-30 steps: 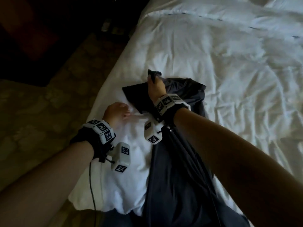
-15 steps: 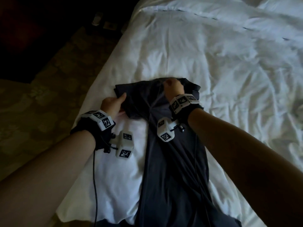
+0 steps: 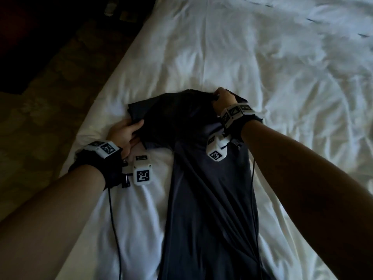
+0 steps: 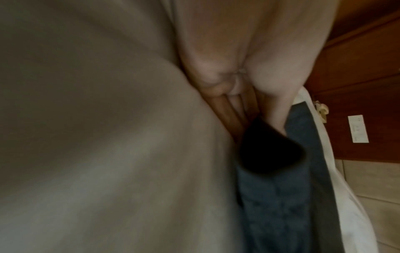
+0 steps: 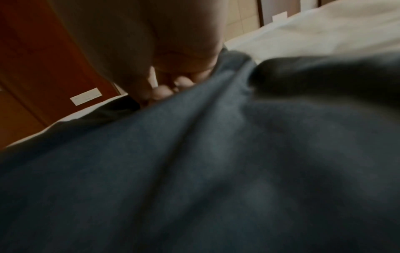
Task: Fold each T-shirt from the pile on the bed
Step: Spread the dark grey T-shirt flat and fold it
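1. Presently, a dark T-shirt point(image 3: 212, 199) is spread on the white bed point(image 3: 262, 67), near the bed's left edge and its near end, with its lower part running out of the bottom of the head view.

2. The top of the T-shirt is held at two points: the left hand point(image 3: 126, 134) is at the left side of the top, apparently a sleeve or shoulder, and the right hand point(image 3: 223, 99) is at the far right corner of the top.

3. In the left wrist view, the thumb and fingers point(image 4: 229, 109) of the left hand are seen pinching a fold of the dark cloth against the bedsheet.

4. In the right wrist view, the fingers point(image 5: 162, 93) of the right hand are curled tight on a bunched ridge of the cloth.

5. This two-point hold is judged to serve for pulling the upper part flat and square, so that a fold can be made; the top is bunched and shadowed between the hands.

6. The long axis of the T-shirt is laid along the length of the bed, with the collar end pointed away from the person and the hem end toward the person.

7. No pile of other T-shirts is shown in these views.
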Available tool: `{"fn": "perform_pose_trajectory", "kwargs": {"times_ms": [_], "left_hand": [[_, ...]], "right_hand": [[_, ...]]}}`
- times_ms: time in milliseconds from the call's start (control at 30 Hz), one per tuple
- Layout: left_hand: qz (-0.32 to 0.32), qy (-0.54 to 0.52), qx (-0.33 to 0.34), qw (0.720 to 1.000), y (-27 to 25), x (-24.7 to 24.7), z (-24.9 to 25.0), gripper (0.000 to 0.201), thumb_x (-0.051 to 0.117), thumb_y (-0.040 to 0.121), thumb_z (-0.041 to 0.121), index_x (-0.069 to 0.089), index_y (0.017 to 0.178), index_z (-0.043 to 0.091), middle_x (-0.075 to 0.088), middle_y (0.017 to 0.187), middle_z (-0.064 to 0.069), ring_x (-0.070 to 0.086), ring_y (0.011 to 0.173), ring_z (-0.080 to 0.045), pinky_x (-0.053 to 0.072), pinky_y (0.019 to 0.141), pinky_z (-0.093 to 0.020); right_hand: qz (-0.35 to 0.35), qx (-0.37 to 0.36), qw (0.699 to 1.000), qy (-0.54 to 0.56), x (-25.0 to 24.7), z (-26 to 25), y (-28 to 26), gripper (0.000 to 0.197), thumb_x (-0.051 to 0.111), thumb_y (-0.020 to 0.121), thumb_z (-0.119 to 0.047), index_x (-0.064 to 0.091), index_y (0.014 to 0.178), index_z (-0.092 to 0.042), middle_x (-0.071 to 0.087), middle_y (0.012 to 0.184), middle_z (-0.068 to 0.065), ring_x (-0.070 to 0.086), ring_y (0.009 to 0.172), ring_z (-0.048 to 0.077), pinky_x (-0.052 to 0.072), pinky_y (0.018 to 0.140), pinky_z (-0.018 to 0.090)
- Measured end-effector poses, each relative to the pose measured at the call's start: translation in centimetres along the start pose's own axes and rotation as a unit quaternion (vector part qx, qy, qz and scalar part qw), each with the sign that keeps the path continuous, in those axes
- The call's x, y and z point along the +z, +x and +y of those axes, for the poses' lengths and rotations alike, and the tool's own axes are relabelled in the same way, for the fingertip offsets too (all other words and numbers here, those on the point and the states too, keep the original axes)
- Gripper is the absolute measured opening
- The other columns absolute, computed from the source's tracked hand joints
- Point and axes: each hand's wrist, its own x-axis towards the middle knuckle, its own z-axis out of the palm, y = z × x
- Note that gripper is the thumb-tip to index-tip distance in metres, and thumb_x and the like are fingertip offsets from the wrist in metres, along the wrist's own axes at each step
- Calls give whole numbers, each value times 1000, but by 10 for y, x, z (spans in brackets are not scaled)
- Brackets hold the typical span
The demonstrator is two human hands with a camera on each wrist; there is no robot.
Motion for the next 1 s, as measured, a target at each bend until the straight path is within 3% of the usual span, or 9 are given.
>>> {"fn": "perform_pose_trajectory", "kwargs": {"times_ms": [100, 333, 500, 633, 733, 800, 833, 933, 1000], "left_hand": [[-6, -1, 11, 1000, 4, 2, -4, 28, 54, 96, 15, 55, 124, 11, 64, 101, 2, 61, 89, -10, 51, 67, -18], [36, -30, 65, 997, 8, 2, -15, 12, 55, 95, 14, 63, 103, 15, 68, 95, 3, 66, 83, -8, 53, 64, -17], [57, -44, 102, 992, 11, 2, -20, 10, 56, 94, 11, 63, 93, 18, 70, 90, 4, 68, 79, -7, 54, 65, -19], [47, -39, 101, 993, 7, 3, -16, 11, 55, 95, 11, 62, 93, 19, 69, 92, 2, 67, 82, -8, 55, 66, -19], [41, -38, 110, 992, -3, 6, -10, 10, 55, 95, 14, 62, 92, 20, 72, 81, 8, 68, 75, -6, 54, 62, -17], [56, -23, 108, 992, -11, 8, -5, 10, 54, 97, 23, 62, 93, 18, 70, 83, 6, 67, 74, -7, 53, 59, -17], [66, -8, 101, 993, -15, 7, -4, 16, 52, 97, 29, 61, 97, 15, 66, 86, 4, 64, 75, -8, 53, 58, -18], [102, 48, 79, 990, -30, -1, 0, 26, 45, 100, 34, 56, 101, 10, 60, 81, -1, 58, 68, -11, 49, 60, -21], [132, 73, 65, 986, -48, -9, 2, 34, 45, 100, 35, 55, 81, 9, 60, 62, 1, 55, 53, -7, 44, 58, -22]], "right_hand": [[47, -11, 999, 20, -4, 1, 8, 26, 46, 89, -8, 59, 112, -7, 63, 110, 17, 62, 97, 33, 47, 75, 31], [131, -26, 988, 77, -17, -8, 29, 25, 48, 89, -9, 67, 107, -9, 66, 110, 16, 61, 102, 31, 45, 76, 28], [38, 10, 999, 33, 0, -2, 31, 29, 49, 89, -10, 63, 115, -10, 63, 118, 13, 59, 110, 31, 45, 82, 28], [7, 2, 997, 80, -4, -1, 15, 47, 55, 92, -24, 44, 135, -10, 56, 130, 11, 54, 118, 27, 43, 96, 30], [22, -8, 988, 155, -19, 6, -8, 39, 56, 91, -28, 50, 125, -12, 63, 111, 10, 62, 98, 26, 50, 91, 38], [20, -18, 986, 163, -32, 16, -32, 5, 56, 89, -26, 59, 92, -23, 65, 75, -2, 61, 63, 8, 52, 70, 33], [11, -15, 987, 161, -38, 21, -45, 12, 55, 89, -22, 54, 78, -25, 60, 61, -6, 55, 47, 0, 50, 60, 28], [-75, 37, 976, 201, -51, 41, -88, 20, 49, 96, -17, 45, 77, -22, 54, 50, -2, 48, 29, 1, 42, 45, 23], [-128, 60, 971, 194, -65, 54, -118, 22, 47, 99, -20, 48, 77, -18, 57, 49, -2, 50, 30, 2, 40, 40, 16]]}}
